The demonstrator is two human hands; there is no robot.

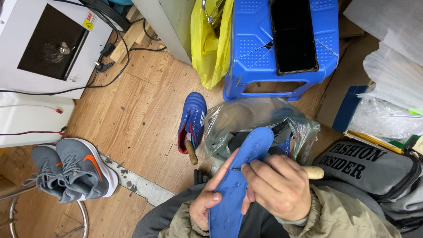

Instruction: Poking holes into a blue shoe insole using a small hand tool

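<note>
The right hand (277, 187) is clenched around a wooden-handled tool (313, 172), its thin metal tip pressed against the edge of a blue insole (240, 180). The left hand (210, 194) grips that insole from the side, over the person's lap. Just beyond lies a clear plastic bag (246, 117), a blue shoe (192, 120) on the wooden floor (136, 105), and a blue stool (255, 44); grey sneakers (72, 169) sit well apart

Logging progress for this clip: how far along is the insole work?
Done: blue insole is out of its shoe. In hand: left hand steadies it while right hand works a wooden-handled tool at its edge. Left: blue shoe lies on the floor, without that insole.
</note>
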